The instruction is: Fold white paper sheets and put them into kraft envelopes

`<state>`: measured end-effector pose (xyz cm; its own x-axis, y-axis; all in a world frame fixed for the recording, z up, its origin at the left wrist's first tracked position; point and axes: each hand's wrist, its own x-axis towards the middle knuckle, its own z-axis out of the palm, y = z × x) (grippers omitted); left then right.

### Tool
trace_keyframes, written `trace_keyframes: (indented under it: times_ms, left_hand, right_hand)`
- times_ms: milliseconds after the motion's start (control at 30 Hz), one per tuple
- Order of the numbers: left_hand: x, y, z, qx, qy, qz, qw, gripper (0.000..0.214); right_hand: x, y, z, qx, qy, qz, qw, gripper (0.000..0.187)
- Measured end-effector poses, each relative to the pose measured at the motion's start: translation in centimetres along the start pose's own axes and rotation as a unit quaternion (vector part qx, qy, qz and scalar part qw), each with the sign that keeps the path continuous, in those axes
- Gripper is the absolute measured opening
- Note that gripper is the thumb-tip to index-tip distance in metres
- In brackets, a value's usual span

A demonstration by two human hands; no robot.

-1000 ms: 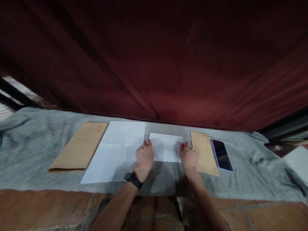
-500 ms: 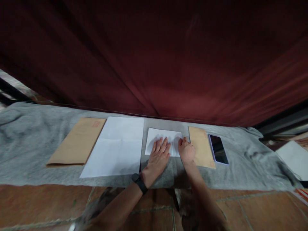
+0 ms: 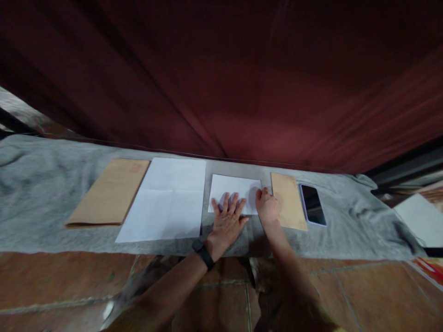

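White paper (image 3: 237, 183) lay on cloth (image 3: 353, 221) between sheet (image 3: 169, 198) and small envelope (image 3: 290, 201). Left hand (image 3: 226, 227) spread fingers (image 3: 234, 203) wide over near edge; right hand (image 3: 269, 207) curled at right edge (gripping or not, couldn't tell).

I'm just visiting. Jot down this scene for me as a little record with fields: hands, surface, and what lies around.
Left hand: fanned out on the small white paper
Right hand: curled at that paper's right edge; any pinch unclear
Surface: gray cloth
To the left: large creased white sheet, then large brown envelope
To the right: small brown envelope, then phone
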<state>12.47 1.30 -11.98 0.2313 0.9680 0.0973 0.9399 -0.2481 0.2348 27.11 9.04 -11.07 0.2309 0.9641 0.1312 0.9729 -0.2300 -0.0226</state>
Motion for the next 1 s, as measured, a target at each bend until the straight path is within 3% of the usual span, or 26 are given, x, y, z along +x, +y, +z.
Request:
trace_keyframes:
  times_ms: [333, 533, 633, 700, 833, 1000]
  left_hand:
    - [-0.4, 0.4, -0.4, -0.009, -0.018, -0.009, 1.000, 0.059]
    - [-0.3, 0.6, -0.3, -0.010, -0.026, -0.014, 1.000, 0.062]
    - [-0.3, 0.7, -0.2, -0.010, -0.038, -0.012, 0.999, 0.064]
    - [-0.4, 0.7, -0.3, -0.014, -0.042, -0.007, 0.999, 0.061]
    - [-0.4, 0.8, -0.4, -0.025, -0.044, -0.012, 0.999, 0.055]
    - [-0.5, 0.7, 0.1, -0.014, -0.039, 0.001, 0.999, 0.062]
  right_hand:
    - [-0.5, 0.2, -0.2, 0.015, 0.030, -0.009, 0.999, 0.035]
    - [-2.3, -1.4, -1.4, 0.140, 0.087, -0.176, 0.970, 0.035]
    - [-3.5, -2.5, -1.7, 0.156, 0.105, -0.193, 0.963, 0.041]
    - [-3.8, -2.8, -1.5, 0.170, 0.086, -0.216, 0.958, 0.044]
    - [-3.6, -2.8, 0.2, 0.215, -0.008, -0.293, 0.931, 0.048]
    - [-3.2, -2.1, 1.8, 0.183, -0.050, -0.288, 0.939, 0.050]
